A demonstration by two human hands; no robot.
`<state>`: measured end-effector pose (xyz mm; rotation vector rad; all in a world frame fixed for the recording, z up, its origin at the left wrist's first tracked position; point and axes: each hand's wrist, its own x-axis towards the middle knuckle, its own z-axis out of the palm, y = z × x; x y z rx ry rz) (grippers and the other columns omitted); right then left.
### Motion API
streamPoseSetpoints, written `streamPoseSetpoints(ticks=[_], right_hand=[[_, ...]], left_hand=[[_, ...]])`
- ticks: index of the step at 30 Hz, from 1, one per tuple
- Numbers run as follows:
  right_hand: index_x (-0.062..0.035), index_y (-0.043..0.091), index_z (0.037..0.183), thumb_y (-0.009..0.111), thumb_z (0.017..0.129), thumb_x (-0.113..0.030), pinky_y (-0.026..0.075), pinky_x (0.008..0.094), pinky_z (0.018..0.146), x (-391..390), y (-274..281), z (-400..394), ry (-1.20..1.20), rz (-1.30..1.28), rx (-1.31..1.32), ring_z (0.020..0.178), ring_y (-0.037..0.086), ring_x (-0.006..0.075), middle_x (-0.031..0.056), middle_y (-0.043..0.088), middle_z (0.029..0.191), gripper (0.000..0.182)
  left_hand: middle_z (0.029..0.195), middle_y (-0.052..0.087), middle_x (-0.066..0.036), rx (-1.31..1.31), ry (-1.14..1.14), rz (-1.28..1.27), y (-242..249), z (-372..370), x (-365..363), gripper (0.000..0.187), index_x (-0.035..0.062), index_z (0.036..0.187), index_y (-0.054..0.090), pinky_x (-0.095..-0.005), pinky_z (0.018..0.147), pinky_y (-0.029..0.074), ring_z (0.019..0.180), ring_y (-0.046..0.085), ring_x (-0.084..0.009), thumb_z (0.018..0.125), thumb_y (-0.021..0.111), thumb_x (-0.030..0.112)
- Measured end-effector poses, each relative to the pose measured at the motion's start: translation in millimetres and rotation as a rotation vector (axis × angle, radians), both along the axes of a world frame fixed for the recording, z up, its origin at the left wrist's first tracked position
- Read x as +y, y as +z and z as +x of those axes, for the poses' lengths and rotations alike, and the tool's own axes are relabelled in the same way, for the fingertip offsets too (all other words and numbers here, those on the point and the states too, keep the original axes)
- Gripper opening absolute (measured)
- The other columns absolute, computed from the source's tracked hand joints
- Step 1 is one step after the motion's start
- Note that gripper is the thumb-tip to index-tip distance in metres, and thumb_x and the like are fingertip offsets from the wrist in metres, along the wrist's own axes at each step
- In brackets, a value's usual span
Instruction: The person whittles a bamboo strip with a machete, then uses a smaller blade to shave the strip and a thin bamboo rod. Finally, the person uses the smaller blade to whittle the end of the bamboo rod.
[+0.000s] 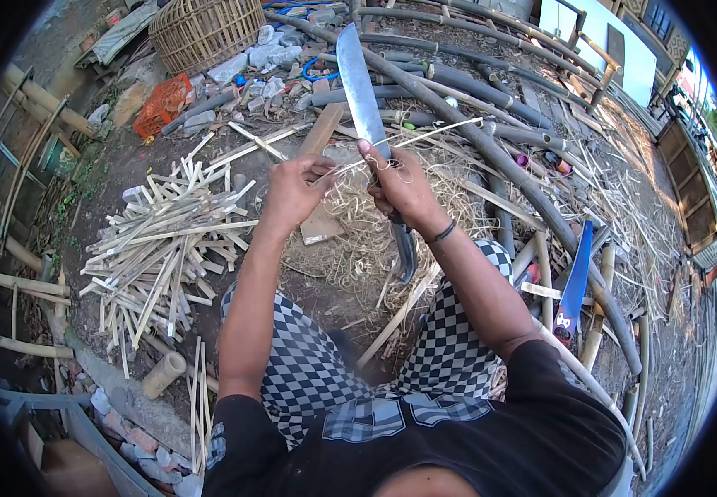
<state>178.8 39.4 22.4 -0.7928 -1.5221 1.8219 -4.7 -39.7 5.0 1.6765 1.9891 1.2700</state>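
My right hand (404, 186) grips a long machete (360, 83) near the base of its blade, which points up and away from me. My left hand (292, 189) pinches a thin bamboo strip (433, 131) that runs to the right across the blade. Both hands are close together above a heap of pale bamboo shavings (358, 240). I sit with checkered shorts (300, 364) on my knees.
A pile of split bamboo sticks (164, 248) lies to my left. Long bamboo poles (491, 141) stretch across the ground ahead and to the right. A woven basket (205, 29) and an orange crate (162, 103) stand at the back left. A blue-handled saw (574, 290) lies by my right knee.
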Motion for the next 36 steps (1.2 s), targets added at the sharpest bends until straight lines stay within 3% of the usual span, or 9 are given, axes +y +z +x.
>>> streamPoseSetpoints(ticks=[3, 5, 9, 11, 15, 20, 31, 33, 36], right_hand=[[-0.0054, 0.050, 0.089, 0.069, 0.093, -0.053, 0.028, 0.0250, 0.036, 0, 0, 0, -0.018, -0.011, 0.008, 0.039, 0.038, 0.0069, -0.0031, 0.040, 0.056, 0.051], [-0.0064, 0.050, 0.092, 0.068, 0.094, -0.053, 0.028, 0.0249, 0.036, -5, 5, 0, -0.026, -0.001, 0.023, 0.039, 0.038, 0.0074, -0.0025, 0.041, 0.056, 0.050], [-0.0114, 0.050, 0.097, 0.062, 0.097, -0.054, 0.029, 0.0254, 0.038, 2, 25, 12, -0.113, -0.103, 0.221, 0.041, 0.038, 0.0095, -0.0015, 0.038, 0.056, 0.045], [-0.0077, 0.046, 0.091, 0.063, 0.096, -0.054, 0.032, 0.0254, 0.038, 13, 32, 26, -0.168, -0.177, 0.326, 0.046, 0.043, 0.0103, -0.0009, 0.040, 0.062, 0.050], [-0.0101, 0.043, 0.104, 0.067, 0.091, -0.060, 0.038, 0.0305, 0.043, 50, 15, 38, -0.312, -0.250, 0.434, 0.047, 0.043, 0.0126, 0.0008, 0.041, 0.061, 0.057], [-0.0069, 0.056, 0.098, 0.069, 0.088, -0.062, 0.036, 0.0244, 0.041, 62, 14, 52, -0.359, -0.065, 0.135, 0.045, 0.045, 0.0084, -0.0034, 0.043, 0.061, 0.057], [0.0015, 0.064, 0.084, 0.056, 0.098, -0.058, 0.040, 0.0299, 0.042, 68, 36, 45, -0.338, 0.453, -0.306, 0.045, 0.054, 0.0117, 0.0022, 0.051, 0.054, 0.061], [0.0041, 0.066, 0.081, 0.055, 0.098, -0.056, 0.049, 0.0438, 0.058, 95, 40, 37, -0.430, 0.661, -0.410, 0.058, 0.065, 0.0318, 0.0178, 0.063, 0.061, 0.064], [0.0045, 0.067, 0.083, 0.055, 0.098, -0.057, 0.049, 0.0488, 0.067, 103, 58, 32, -0.487, 0.813, -0.354, 0.069, 0.066, 0.0436, 0.0260, 0.064, 0.068, 0.064]], left_hand=[[0.090, 0.076, -0.012, -0.182, -0.038, -0.025, -1, -1, -1, 0.023, 0.0008, 0.104, 0.073, -0.0330, 0.082, 0.060, 0.090, 0.076, -0.0206, 0.082, 0.076, -0.001], [0.091, 0.077, -0.014, -0.047, -0.034, 0.012, -9, 1, 4, 0.037, -0.0005, 0.117, 0.066, -0.0310, 0.070, 0.060, 0.080, 0.075, -0.0170, 0.081, 0.076, -0.001], [0.092, 0.077, -0.013, 0.090, -0.020, 0.012, -32, -12, 9, 0.042, -0.0006, 0.122, 0.062, -0.0291, 0.072, 0.059, 0.081, 0.075, -0.0165, 0.082, 0.075, -0.002], [0.094, 0.076, -0.012, -0.044, 0.003, -0.028, -21, -11, 5, 0.045, -0.0023, 0.125, 0.060, -0.0276, 0.076, 0.058, 0.085, 0.073, -0.0149, 0.082, 0.076, -0.003], [0.096, 0.076, -0.008, -0.221, 0.015, 0.053, -19, -20, -2, 0.040, -0.0030, 0.124, 0.063, -0.0250, 0.077, 0.056, 0.086, 0.070, -0.0112, 0.086, 0.074, 0.000], [0.093, 0.072, -0.001, -0.288, 0.141, 0.067, -4, -25, -9, 0.027, -0.0005, 0.119, 0.071, -0.0197, 0.067, 0.048, 0.078, 0.062, -0.0041, 0.099, 0.065, 0.016], [0.073, 0.050, 0.006, -0.605, -0.058, 0.072, 8, -12, -20, 0.031, 0.0043, 0.125, 0.068, -0.0196, 0.048, 0.032, 0.057, 0.041, -0.0005, 0.107, 0.052, 0.023], [0.069, 0.050, 0.007, -0.617, -0.099, 0.075, 13, -10, -24, 0.031, 0.0045, 0.124, 0.069, -0.0203, 0.048, 0.031, 0.054, 0.040, -0.0007, 0.106, 0.054, 0.024], [0.064, 0.047, 0.007, -0.399, -0.122, 0.055, 19, -7, -32, 0.034, 0.0033, 0.123, 0.070, -0.0218, 0.049, 0.033, 0.054, 0.041, -0.0018, 0.107, 0.053, 0.028]])
